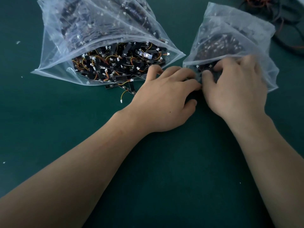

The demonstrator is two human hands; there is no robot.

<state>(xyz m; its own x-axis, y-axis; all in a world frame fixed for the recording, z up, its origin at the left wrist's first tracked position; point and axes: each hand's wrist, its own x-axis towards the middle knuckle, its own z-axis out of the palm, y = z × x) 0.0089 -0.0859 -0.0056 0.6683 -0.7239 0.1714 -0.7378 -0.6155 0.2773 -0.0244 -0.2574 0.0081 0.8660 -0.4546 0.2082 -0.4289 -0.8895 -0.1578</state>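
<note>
"Working at the mouth of the small zip bag (233, 30), both hands?"

"Yes. The left hand (164, 99) reaches in from the bag's left, fingers curled on the lip's corner. The right hand (236, 86) is nearer, fingers curled into the mouth, but it is blurred and I cannot tell what they grip. The mouth runs left to right. The large zip bag (98, 22) lies to its left."

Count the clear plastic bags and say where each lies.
2. The large bag lies open at upper left, black boards spilling out. The smaller bag lies at right, the left hand and right hand at its mouth. No others show.
</note>
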